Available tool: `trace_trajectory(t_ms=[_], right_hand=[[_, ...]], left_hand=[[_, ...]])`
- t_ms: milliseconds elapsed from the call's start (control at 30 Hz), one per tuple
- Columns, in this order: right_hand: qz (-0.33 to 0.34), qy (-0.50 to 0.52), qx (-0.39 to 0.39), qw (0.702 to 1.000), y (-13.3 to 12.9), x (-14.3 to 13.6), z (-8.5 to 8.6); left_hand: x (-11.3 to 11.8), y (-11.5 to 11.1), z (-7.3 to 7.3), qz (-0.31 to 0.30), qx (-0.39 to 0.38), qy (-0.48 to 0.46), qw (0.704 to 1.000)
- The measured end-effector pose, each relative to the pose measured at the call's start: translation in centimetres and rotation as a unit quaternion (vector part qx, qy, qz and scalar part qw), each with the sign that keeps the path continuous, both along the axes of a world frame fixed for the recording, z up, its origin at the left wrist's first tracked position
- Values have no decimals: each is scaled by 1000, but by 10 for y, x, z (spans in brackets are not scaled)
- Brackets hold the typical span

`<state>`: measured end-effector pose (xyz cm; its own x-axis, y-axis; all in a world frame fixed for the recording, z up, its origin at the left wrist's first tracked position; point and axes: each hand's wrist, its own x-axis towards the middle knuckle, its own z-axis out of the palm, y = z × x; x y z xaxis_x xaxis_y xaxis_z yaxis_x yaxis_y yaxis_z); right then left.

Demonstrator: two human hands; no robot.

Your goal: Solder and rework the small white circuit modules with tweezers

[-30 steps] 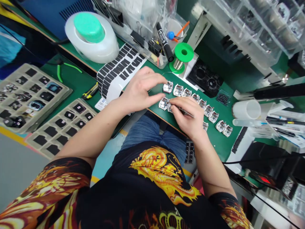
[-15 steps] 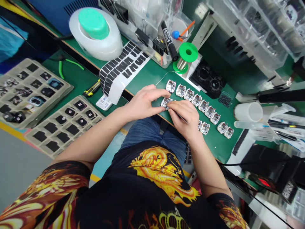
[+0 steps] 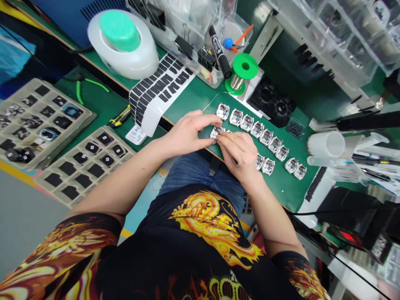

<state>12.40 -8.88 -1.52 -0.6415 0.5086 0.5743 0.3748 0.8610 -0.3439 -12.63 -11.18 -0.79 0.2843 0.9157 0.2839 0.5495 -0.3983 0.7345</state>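
On the green bench mat (image 3: 193,98), a small silver housing (image 3: 216,132) lies near the front edge. My left hand (image 3: 187,132) steadies it, with the index finger and thumb closed on either side. My right hand (image 3: 240,155) has its fingertips pressed together on the right side of that housing; a thin dark tool shows between its fingers, its tip hidden. A row of several similar silver housings (image 3: 246,122) runs behind the hands, toward the right. More of them (image 3: 268,166) stand to the right of my right hand.
Behind are a green solder wire spool (image 3: 245,66), a label sheet (image 3: 161,89), and a white tub with a green sponge (image 3: 120,31). Leftward are a yellow knife (image 3: 120,116) and two compartment trays (image 3: 34,121). At right stand a white cup (image 3: 326,148) and a black device (image 3: 346,212).
My right hand has shifted slightly left, with its fingers drawn closer together over the housing. My left hand has barely moved. The whole view has shifted a little.
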Motion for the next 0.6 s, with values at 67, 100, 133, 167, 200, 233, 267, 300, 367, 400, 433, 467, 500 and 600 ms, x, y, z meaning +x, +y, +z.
trace_trajectory(t_ms=[67,100,133,167,200,233,267,300,367,400,433,467,500,600], right_hand=[[-5,2,-2,1000,0,0,-1],[-9,0,-6,1000,-1,0,-1],[-14,-4,-12,1000,-1,-1,-1],[-19,-7,-19,1000,-1,-1,-1],[-24,-8,-26,999,-1,-1,-1],[-28,-7,-31,999,-1,-1,-1],[-31,-6,-35,999,-1,-1,-1],[-32,-3,-36,999,-1,-2,-1],[-37,7,-32,999,-1,-3,-1],[-41,15,-29,999,-1,-3,-2],[-47,27,-24,998,-1,-4,-2],[-51,39,-18,998,-1,-4,-2],[-52,50,-13,997,-1,-5,-2],[-46,57,-4,997,-2,-4,-3]], left_hand=[[0,0,0,-2,-1,-1,1000],[0,1,1,-2,-3,1,1000],[0,1,1,-2,-4,4,1000],[0,1,1,-1,-6,6,1000],[0,1,1,-1,-7,8,1000],[0,1,1,0,-8,9,1000],[0,1,1,0,-9,10,1000],[0,1,1,1,-9,11,1000],[0,1,1,2,-11,12,1000],[0,1,2,2,-12,13,1000],[0,1,2,2,-12,13,1000],[0,1,2,2,-11,12,1000],[0,1,1,2,-10,12,1000],[0,0,1,2,-2,10,1000]])
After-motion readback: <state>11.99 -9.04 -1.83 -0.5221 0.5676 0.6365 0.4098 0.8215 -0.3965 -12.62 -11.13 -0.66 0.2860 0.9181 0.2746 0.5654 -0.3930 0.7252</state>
